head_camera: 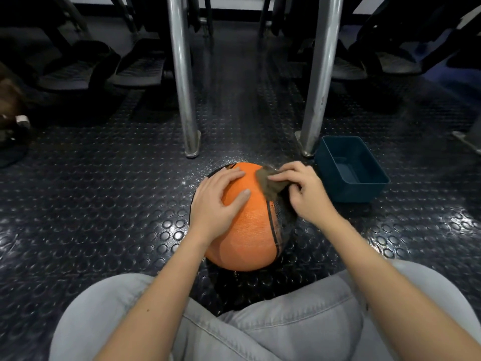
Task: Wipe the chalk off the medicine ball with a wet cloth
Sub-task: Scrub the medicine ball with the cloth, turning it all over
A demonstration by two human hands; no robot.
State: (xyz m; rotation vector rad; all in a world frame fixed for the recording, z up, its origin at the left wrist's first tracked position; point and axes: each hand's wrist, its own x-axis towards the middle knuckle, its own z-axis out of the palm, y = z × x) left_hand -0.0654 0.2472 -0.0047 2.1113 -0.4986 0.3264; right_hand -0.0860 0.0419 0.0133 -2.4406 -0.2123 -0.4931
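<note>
Left hand (217, 204) flat, right hand (302, 190) curled, both bare arms stretched forward.
The left hand lies palm down on the medicine ball (250, 230), fingers straight and slightly spread, the thumb set apart and pointing toward the other hand. Just to its right, the right hand has its fingers bent, and fingertips and thumb pinch a brown cloth (270, 186) that sticks out on the side nearest the left hand. Both forearms are uncovered and angle inward toward the hands. The wrists are nearly straight, and the right forearm is slightly blurred.

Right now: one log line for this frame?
left hand: flat on medicine ball | right hand: grips cloth on ball | blue tub: right of ball
</note>
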